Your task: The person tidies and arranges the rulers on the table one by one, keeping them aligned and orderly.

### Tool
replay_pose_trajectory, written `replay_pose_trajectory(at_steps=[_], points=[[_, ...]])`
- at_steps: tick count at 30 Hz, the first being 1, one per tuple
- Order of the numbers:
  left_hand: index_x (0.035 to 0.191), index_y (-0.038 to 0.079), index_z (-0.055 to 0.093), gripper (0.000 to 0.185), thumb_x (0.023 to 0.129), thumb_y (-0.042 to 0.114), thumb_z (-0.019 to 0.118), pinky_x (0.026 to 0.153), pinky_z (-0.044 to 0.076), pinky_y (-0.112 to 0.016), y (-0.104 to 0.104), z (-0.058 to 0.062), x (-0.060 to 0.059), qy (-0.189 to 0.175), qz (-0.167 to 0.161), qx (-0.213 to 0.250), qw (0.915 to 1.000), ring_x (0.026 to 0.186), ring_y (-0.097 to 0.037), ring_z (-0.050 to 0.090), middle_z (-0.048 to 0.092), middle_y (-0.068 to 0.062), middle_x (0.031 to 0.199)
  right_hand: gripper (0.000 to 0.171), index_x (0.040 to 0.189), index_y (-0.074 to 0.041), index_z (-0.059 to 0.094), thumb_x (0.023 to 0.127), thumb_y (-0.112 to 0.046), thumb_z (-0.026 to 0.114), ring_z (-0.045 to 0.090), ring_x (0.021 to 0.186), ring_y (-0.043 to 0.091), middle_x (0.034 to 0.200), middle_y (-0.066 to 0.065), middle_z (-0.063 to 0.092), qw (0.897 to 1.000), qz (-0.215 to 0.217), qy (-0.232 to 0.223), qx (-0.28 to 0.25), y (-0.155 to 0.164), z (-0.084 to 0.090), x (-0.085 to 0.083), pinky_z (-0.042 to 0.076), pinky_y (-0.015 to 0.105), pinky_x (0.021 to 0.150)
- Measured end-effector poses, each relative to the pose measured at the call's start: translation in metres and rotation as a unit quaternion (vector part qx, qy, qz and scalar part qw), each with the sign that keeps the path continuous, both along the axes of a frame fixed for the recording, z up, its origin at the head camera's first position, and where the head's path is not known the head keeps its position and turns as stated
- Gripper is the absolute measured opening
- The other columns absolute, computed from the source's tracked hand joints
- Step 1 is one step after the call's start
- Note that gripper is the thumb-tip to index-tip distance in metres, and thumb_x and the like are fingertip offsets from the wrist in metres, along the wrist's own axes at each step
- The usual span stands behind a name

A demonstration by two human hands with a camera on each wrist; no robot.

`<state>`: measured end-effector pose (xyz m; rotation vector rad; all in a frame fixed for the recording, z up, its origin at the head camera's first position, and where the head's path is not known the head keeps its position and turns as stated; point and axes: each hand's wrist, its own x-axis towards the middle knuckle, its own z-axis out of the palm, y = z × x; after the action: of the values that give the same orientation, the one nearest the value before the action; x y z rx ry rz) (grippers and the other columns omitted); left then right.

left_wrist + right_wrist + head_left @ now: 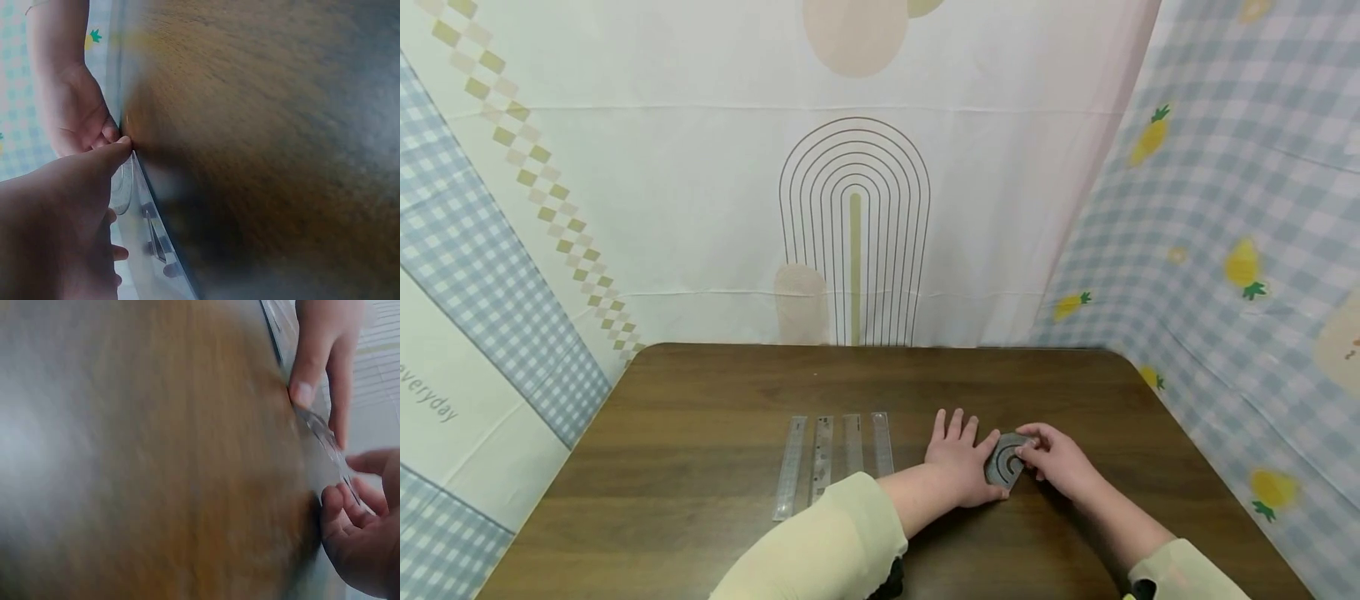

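A small clear plastic protractor point(1002, 467) with dark curved slots stands tilted between my hands, right of the table's middle. My right hand point(1060, 461) pinches its right edge between thumb and curled fingers. My left hand point(958, 467) is spread with straight fingers, its thumb and index finger at the protractor's left edge. In the right wrist view, the left thumb and finger meet one end of the protractor point(328, 440), and my right hand point(369, 531) is at the other. The left wrist view shows only a rounded part of the protractor point(123, 194) behind my left hand point(69, 200).
Several clear rulers lie side by side left of my hands, among them a plain one point(790, 467) and a patterned one point(823, 454). The brown wooden table point(662, 467) reaches back to a printed cloth point(700, 208). A checked cloth point(1210, 292) hangs along the right.
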<state>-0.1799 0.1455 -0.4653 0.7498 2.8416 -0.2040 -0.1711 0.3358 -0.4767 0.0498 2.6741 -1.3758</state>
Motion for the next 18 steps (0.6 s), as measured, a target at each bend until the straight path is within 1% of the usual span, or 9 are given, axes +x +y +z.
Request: replay_pose_trajectory(at_steps=[2,4,7,10,14,18], points=[[0.155,0.050,0.011,0.086,0.082,0.086,0.039,0.120,0.003,-0.050,0.000,0.000,-0.001,-0.005,0.001,0.000,1.0000,0.152,-0.022,0.005,0.016,0.007,0.165,0.037,0.127,0.002,0.057,0.096,-0.016,0.065,0.055,0.077,0.020,0.091,0.007,0.060,0.998,0.033,0.014,0.042,0.005,0.001,-0.003,0.049,0.031,0.062],[0.156,0.049,0.010,0.087,0.082,0.086,0.039,0.120,0.002,-0.050,0.001,0.000,-0.001,-0.011,0.001,-0.001,0.9999,0.152,-0.023,0.004,0.015,0.007,0.165,0.039,0.128,-0.001,0.059,0.096,-0.021,0.067,0.054,0.081,0.018,0.096,0.004,0.060,0.993,0.078,0.030,0.083,0.010,0.002,-0.007,0.047,0.032,0.067],[0.155,0.050,0.011,0.087,0.082,0.086,0.039,0.120,0.002,-0.050,0.000,0.001,-0.002,-0.011,0.001,-0.004,0.9999,0.152,-0.023,0.005,0.016,0.008,0.165,0.044,0.133,-0.006,0.059,0.095,-0.027,0.068,0.054,0.088,0.017,0.103,0.003,0.060,0.978,0.154,0.054,0.132,0.017,0.004,-0.013,0.047,0.035,0.073],[0.155,0.049,0.013,0.087,0.081,0.086,0.039,0.120,0.003,-0.051,0.000,0.002,-0.002,-0.010,0.000,-0.008,0.9999,0.152,-0.023,0.006,0.017,0.007,0.164,0.048,0.138,-0.010,0.057,0.095,-0.029,0.068,0.054,0.091,0.015,0.106,0.001,0.057,0.963,0.209,0.063,0.161,0.021,0.006,-0.019,0.048,0.037,0.076],[0.155,0.050,0.012,0.087,0.081,0.088,0.038,0.120,0.003,-0.051,0.000,0.004,-0.002,-0.018,0.003,-0.013,0.9997,0.152,-0.023,0.005,0.016,0.008,0.165,0.049,0.140,-0.013,0.056,0.095,-0.028,0.068,0.051,0.088,0.015,0.103,0.001,0.054,0.952,0.246,0.056,0.175,0.026,0.007,-0.024,0.046,0.035,0.074],[0.154,0.051,0.010,0.087,0.080,0.088,0.037,0.120,0.003,-0.051,0.001,0.005,-0.003,-0.024,0.007,-0.020,0.9995,0.152,-0.022,0.004,0.014,0.009,0.165,0.054,0.142,-0.014,0.054,0.093,-0.029,0.070,0.048,0.086,0.017,0.103,0.001,0.052,0.947,0.269,0.044,0.172,0.029,0.008,-0.027,0.043,0.032,0.071]])
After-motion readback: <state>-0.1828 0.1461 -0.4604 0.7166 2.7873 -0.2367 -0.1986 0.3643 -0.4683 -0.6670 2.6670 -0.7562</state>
